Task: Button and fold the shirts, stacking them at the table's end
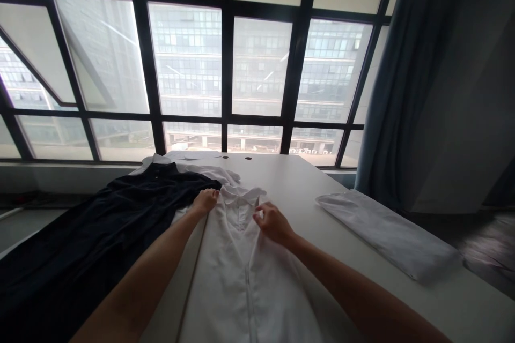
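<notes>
A white collared shirt (229, 278) lies lengthwise on the table in front of me, its neck opening at the far end and its front seam running toward me. My left hand (206, 201) is closed on the shirt's left shoulder, beside the collar. At the collar's right side, my right hand (274, 222) has its fingers curled and pinched on the cloth. A dark navy garment (108, 225) is spread out to the left, close to my left forearm. Another white garment (215, 172) lies partly under the navy one.
The white table (287, 171) reaches toward a wide, dark-framed window (185, 59). A folded white garment (386, 230) lies on the table's right side. Two dark round grommets (248, 158) sit near the far edge. A blue-grey curtain (398, 107) hangs at right.
</notes>
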Motion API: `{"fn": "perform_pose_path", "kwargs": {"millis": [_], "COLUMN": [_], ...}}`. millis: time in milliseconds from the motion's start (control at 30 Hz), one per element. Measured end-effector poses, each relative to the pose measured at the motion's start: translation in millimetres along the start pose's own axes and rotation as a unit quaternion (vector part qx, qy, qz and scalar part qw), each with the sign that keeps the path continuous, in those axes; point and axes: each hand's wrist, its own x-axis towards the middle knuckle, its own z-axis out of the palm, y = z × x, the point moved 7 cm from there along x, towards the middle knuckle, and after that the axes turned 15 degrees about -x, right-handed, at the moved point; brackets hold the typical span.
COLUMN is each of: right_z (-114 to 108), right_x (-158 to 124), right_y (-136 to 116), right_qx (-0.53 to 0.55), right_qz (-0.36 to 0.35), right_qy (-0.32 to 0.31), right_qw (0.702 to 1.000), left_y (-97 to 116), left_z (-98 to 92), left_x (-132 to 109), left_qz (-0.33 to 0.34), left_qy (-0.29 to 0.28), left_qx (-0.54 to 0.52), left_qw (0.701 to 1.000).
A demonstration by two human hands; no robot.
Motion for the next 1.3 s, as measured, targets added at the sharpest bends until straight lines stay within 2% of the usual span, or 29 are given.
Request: {"fn": "perform_pose_path", "kwargs": {"millis": [100,167,300,433,533,633,800,900,967,1000,1100,1200,1300], "right_z": [12,23,43,45,27,-2,-44,-64,-69,-66,-39,-7,12], "right_x": [40,55,70,82,94,112,155,181,190,191,170,111,37], "right_y": [65,90,104,101,100,96,81,71,61,55,31,0,-26], "right_qx": [-0.011,0.043,0.191,0.228,0.246,0.272,0.259,0.196,0.147,0.125,0.072,0.014,-0.049], "right_qz": [0.163,0.225,0.298,0.298,0.285,0.255,0.219,0.200,0.181,0.173,0.124,0.008,-0.095], "right_qy": [-0.040,-0.072,-0.076,-0.092,-0.071,-0.005,0.094,0.154,0.163,0.145,0.024,-0.082,-0.121], "right_qw": [0.986,0.971,0.932,0.922,0.924,0.928,0.936,0.948,0.959,0.966,0.989,0.997,0.987], "left_y": [-7,-8,-5,1,14,32,74,95,101,100,88,77,72], "left_z": [-2.3,0.5,0.4,-18.7,-46.4,-77.0,-126.2,-141.9,-138.8,-131.9,-94.4,-47.9,-10.0], "left_x": [12,18,21,17,18,27,58,72,74,73,54,6,-67], "left_qz": [-0.044,-0.062,-0.064,-0.039,0.008,0.040,0.048,0.043,0.033,0.021,-0.011,0.036,0.114], "left_qy": [-0.015,-0.022,-0.004,0.026,0.065,0.100,0.180,0.228,0.241,0.233,0.146,0.011,-0.113], "left_qx": [-0.022,-0.039,-0.069,-0.086,-0.115,-0.146,-0.136,-0.157,-0.160,-0.154,-0.109,-0.050,-0.003], "left_qw": [0.999,0.997,0.996,0.995,0.991,0.983,0.973,0.960,0.957,0.960,0.983,0.998,0.987]}}
